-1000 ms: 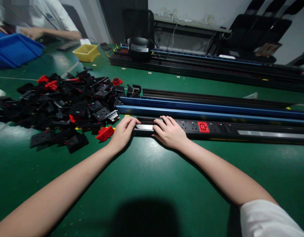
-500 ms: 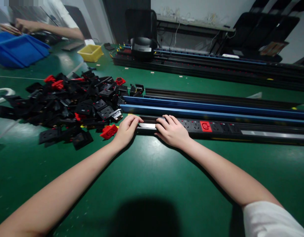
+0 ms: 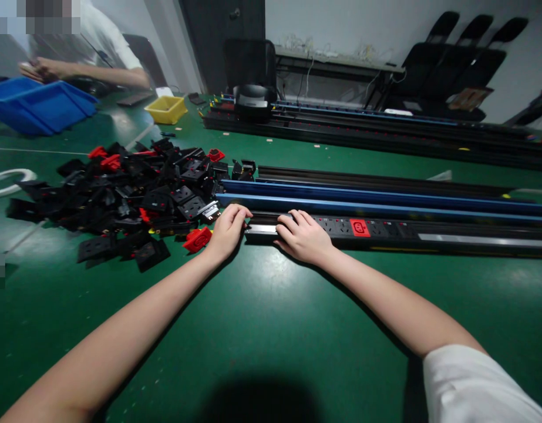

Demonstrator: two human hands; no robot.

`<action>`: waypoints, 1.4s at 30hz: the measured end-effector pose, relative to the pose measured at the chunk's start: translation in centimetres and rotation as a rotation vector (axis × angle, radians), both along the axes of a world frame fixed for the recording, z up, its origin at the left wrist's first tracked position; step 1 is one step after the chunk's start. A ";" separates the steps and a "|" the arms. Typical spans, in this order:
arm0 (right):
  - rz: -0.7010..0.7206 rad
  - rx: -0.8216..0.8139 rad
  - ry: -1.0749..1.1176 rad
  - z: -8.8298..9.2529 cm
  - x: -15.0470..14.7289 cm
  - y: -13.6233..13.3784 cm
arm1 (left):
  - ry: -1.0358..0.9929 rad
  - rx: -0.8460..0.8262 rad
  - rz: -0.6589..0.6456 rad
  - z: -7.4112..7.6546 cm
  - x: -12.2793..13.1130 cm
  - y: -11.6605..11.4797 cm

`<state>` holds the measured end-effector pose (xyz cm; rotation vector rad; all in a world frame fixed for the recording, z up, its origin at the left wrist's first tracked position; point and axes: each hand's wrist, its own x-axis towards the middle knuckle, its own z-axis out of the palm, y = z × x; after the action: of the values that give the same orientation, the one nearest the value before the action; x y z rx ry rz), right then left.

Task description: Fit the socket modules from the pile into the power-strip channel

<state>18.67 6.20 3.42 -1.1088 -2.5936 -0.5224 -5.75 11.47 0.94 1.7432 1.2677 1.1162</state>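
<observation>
A long black power strip (image 3: pixel 391 230) lies across the green table, with dark sockets and one red socket (image 3: pixel 360 228) set in its channel. My right hand (image 3: pixel 303 236) is closed over it, fingers on top of a socket and thumb at the front side. At the strip's left end is my left hand (image 3: pixel 229 232), its fingers curled and pressed together; what they hold, if anything, is hidden. Between my hands a bare, shiny stretch of channel (image 3: pixel 262 228) shows. A loose red socket (image 3: pixel 197 239) rests beside my left wrist.
Black socket modules (image 3: pixel 134 188) form a heap on the left. Blue rails (image 3: pixel 341 197) lie just behind the strip. Farther back are a yellow bin (image 3: pixel 166 110), a blue bin (image 3: pixel 54 108) and more long strips (image 3: pixel 341 134). Another person's hands (image 3: pixel 44 69) work at upper left.
The view has tilted up slightly, so the table things sit lower in the picture. My hands stay almost in place at the strip. The other person's hands have shifted.
</observation>
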 end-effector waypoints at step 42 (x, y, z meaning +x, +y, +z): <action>0.002 -0.021 0.014 -0.1 0.0 0.0 | 0.236 0.240 0.232 0.6 -0.3 -2.3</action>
<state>18.65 6.17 3.36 -1.1129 -2.5933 -0.4865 -6.01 9.15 1.55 1.9901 1.5651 1.2654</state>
